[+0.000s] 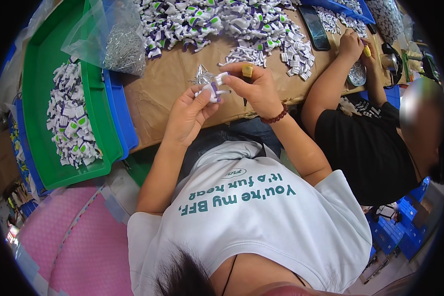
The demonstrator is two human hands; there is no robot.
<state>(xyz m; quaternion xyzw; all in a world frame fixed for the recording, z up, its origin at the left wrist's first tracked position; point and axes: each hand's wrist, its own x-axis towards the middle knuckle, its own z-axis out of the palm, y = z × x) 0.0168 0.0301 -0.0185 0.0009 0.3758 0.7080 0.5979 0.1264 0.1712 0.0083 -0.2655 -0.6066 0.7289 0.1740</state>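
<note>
Plastic piece (pixel 212 93), smooth and knobbly, sits pinched in left hand (pixel 190 109), stub (pixel 225 92) poking right, long axis unclear tbh; right hand (pixel 254 90) pinches white bit (pixel 221 77).

The left hand (pixel 190 111) and right hand (pixel 255 90) are brightly and evenly lit, and fairly sharp. Small glints are thrown back by the clear plastic bag (pixel 125 49) beyond the left hand. Left of both, the green tray (pixel 97 98) is bowed by the lens. Well to their right, a co-worker's head (pixel 423 118) is smeared by blur. Around everything, the view is cut off by blackness.
</note>
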